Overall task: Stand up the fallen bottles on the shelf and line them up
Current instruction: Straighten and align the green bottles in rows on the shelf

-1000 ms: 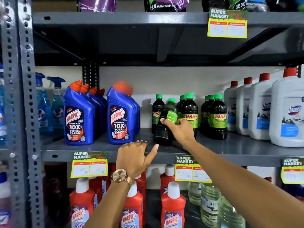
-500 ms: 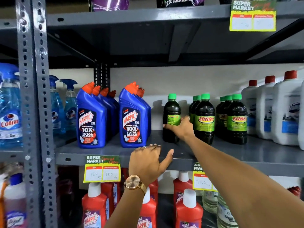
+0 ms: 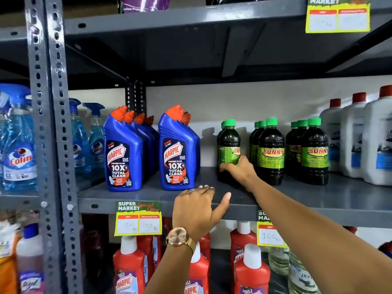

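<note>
The tilted dark bottle (image 3: pixel 229 149) now stands upright beside the blue Harpic bottles (image 3: pixel 178 153), right hand (image 3: pixel 238 169) gripping it; left hand (image 3: pixel 197 211) rests spread.

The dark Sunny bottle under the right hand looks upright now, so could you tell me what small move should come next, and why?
Probably a small twist of the dark Sunny bottle by the right hand so its label faces forward. It stands upright, but its label is turned sideways, showing only "SU", while the neighbouring Sunny bottle shows its full name. The left hand just rests on the shelf edge.
</note>
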